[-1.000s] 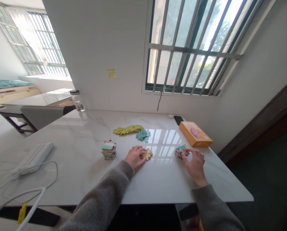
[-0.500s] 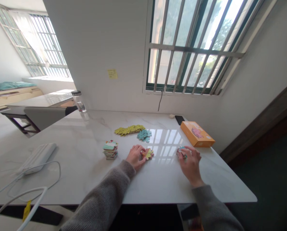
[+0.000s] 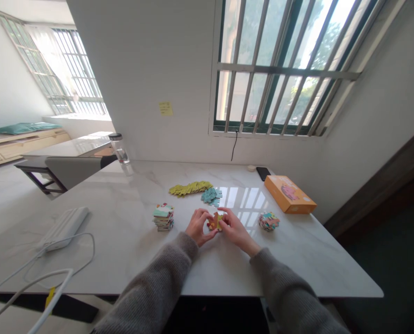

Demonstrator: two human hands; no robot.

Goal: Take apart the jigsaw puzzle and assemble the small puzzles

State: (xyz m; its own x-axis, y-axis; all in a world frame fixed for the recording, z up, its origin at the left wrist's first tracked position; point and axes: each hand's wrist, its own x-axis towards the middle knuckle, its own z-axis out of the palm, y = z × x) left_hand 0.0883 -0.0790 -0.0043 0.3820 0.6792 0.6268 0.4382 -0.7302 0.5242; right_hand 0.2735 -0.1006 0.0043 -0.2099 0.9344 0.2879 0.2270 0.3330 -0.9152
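Both hands meet at the middle of the white marble table (image 3: 123, 241). My left hand (image 3: 199, 226) and my right hand (image 3: 233, 228) pinch a few joined colourful puzzle pieces (image 3: 215, 221) between their fingertips, just above the tabletop. A loose heap of puzzle pieces (image 3: 269, 221) lies to the right of my right hand. A neat stack of pieces (image 3: 164, 216) stands to the left of my left hand.
A row of yellow pieces (image 3: 190, 188) and some teal pieces (image 3: 210, 195) lie farther back. An orange puzzle box (image 3: 289, 194), a black phone (image 3: 263, 173), a glass bottle (image 3: 120, 151) and a white power strip (image 3: 66, 222) with cables also rest on the table.
My right hand left the heap at the right and moved left with a piece to join my left hand at the small assembled cluster. The view shifted slightly.
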